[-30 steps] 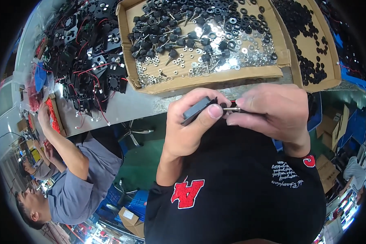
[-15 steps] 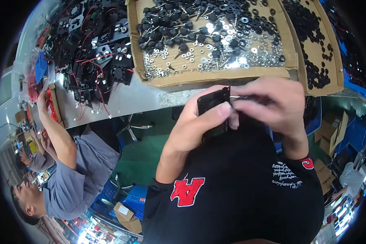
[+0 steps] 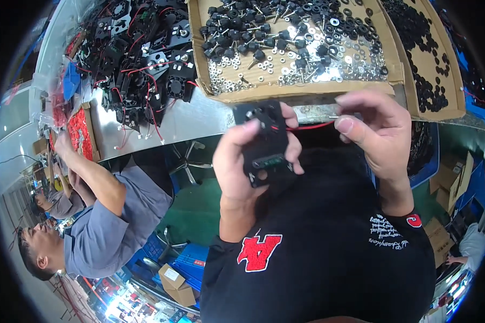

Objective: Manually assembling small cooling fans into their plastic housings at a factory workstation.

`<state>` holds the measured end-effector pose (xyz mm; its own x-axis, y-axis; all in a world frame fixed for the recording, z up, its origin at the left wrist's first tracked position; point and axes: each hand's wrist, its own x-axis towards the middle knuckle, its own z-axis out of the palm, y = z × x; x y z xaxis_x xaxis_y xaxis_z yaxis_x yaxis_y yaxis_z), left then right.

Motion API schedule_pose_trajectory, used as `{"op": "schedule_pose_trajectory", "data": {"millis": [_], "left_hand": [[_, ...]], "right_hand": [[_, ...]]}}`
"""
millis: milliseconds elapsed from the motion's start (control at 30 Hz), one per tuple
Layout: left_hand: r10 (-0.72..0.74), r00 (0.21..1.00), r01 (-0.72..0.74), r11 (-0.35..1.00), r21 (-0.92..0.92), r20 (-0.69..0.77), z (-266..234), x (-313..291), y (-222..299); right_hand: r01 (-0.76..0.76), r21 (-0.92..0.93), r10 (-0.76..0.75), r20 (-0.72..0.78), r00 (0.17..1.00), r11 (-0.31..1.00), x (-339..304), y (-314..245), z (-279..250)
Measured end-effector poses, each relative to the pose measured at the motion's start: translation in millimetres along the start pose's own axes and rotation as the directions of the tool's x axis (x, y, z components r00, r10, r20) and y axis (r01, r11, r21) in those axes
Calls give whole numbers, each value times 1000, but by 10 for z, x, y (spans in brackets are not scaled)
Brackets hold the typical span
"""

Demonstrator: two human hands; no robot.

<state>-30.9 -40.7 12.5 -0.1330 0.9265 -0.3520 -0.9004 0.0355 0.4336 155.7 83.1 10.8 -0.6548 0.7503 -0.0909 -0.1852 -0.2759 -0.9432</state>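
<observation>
Black part (image 3: 269,141) clasped in the left hand (image 3: 233,164), I'd keep the red wire (image 3: 310,127) slack; right hand (image 3: 383,129) half-curled, its hold unclear.

Looks down from head height, close over the black shirt (image 3: 328,242), fisheye-wide, reaching past the near edge of the counter (image 3: 199,118).

Two hands (image 3: 230,168) (image 3: 387,125), one black part (image 3: 269,141), two large trays (image 3: 302,90) (image 3: 454,89), perhaps three coworkers (image 3: 121,218) (image 3: 70,204) (image 3: 473,242) show.
</observation>
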Motion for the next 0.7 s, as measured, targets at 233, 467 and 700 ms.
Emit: {"op": "schedule_pose_trajectory", "data": {"millis": [233, 467, 700], "left_hand": [[115, 991, -96, 970, 222, -75, -112, -70, -4], [292, 952, -171, 760, 626, -95, 40, 29, -99], [312, 904, -168, 888, 428, -293, 179, 132, -230]], "right_hand": [[167, -193, -151, 93, 984, 967, -58, 103, 80], [4, -179, 22, 143, 990, 984, -105, 126, 139], [179, -208, -160, 106, 982, 962, -13, 263, 177]]}}
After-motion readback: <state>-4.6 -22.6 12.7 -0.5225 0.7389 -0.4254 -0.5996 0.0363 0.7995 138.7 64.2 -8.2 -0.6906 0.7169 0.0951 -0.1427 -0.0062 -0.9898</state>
